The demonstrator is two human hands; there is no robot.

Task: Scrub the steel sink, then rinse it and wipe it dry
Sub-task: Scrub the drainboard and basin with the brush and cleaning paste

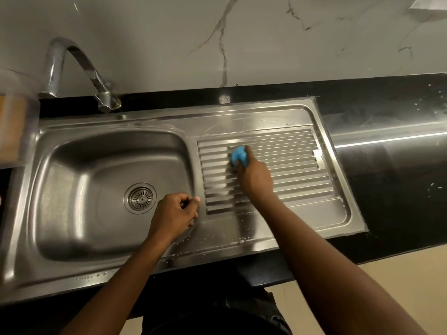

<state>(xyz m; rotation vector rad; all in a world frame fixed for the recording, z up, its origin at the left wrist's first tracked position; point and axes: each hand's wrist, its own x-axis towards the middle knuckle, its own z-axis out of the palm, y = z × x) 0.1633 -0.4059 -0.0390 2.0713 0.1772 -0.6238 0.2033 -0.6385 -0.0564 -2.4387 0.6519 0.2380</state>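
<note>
Two hands | right hand (254, 177) grips blue sponge (238, 154) on sink drainboard (294, 166) | left hand (175, 213) fisted

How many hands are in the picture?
2. The left hand is curled at the basin edge; the right hand grips the blue scrubber on the ribbed drainboard. None seem hidden.

We find no legible txt, brand, no. or sign anywhere. Only candidate: a row of tiny stamped marks (83, 278) on the front rim of the steel sink (217, 247), too small & blurred for us to read.
</note>
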